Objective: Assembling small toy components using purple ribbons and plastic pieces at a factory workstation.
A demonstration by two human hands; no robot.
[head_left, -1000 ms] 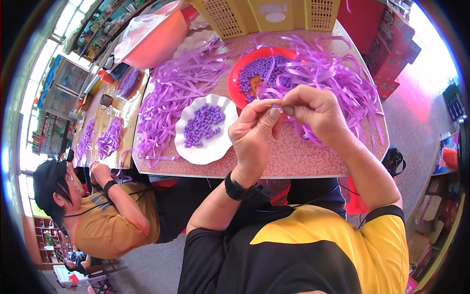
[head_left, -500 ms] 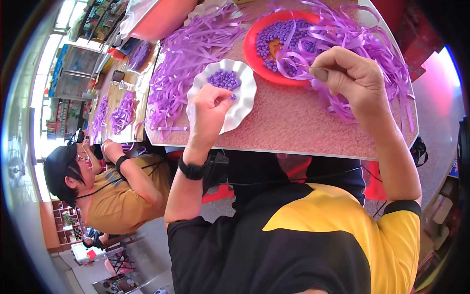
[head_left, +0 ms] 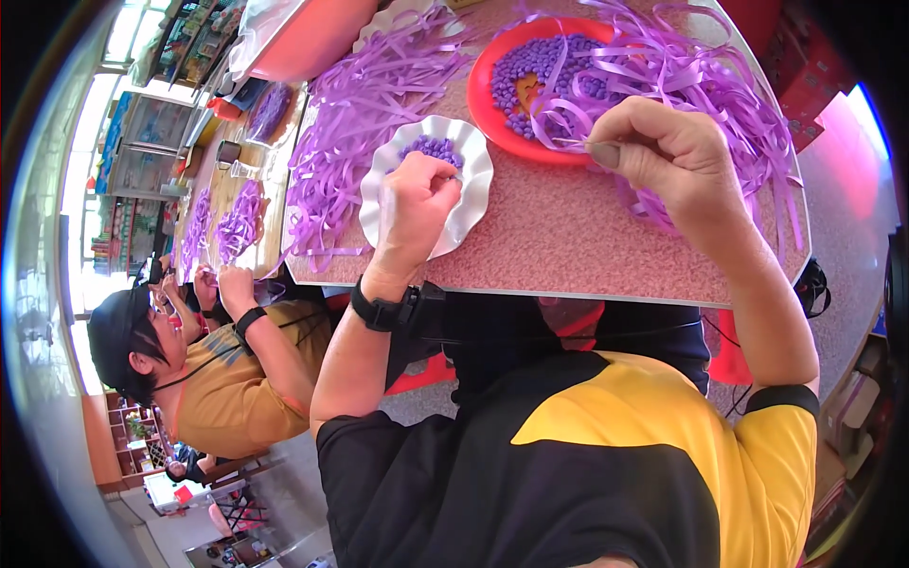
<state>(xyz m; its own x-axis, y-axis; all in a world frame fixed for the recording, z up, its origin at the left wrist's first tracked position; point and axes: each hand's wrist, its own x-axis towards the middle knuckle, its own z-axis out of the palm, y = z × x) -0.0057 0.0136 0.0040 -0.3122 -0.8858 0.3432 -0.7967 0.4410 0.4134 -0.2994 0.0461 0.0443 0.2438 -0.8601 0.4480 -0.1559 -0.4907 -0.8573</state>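
Observation:
My left hand (head_left: 417, 204) is over a white scalloped plate (head_left: 472, 204) holding a small heap of purple bead-like pieces (head_left: 432, 149). Its fingers are pinched together; what lies between them, if anything, is hidden. To the right, my right hand (head_left: 668, 161) is raised by the near edge of a red plate (head_left: 485, 112). Thumb and forefinger pinch what looks like the thin end of a purple ribbon (head_left: 542, 121), which loops over the plate's rim. Many small purple pieces (head_left: 540, 59) fill the red plate, with a patch of its patterned bottom showing.
Purple ribbons are heaped on the table (head_left: 568, 237) at left (head_left: 374, 104) and right (head_left: 720, 104). A pink tub (head_left: 317, 38) stands at the far left. Another person (head_left: 241, 369) works with both hands at a neighbouring table with more ribbon (head_left: 240, 222).
My left fingers have turned inward, and the purple piece seen at their tips is now out of sight. My right hand has shifted slightly left and nearer, still pinching.

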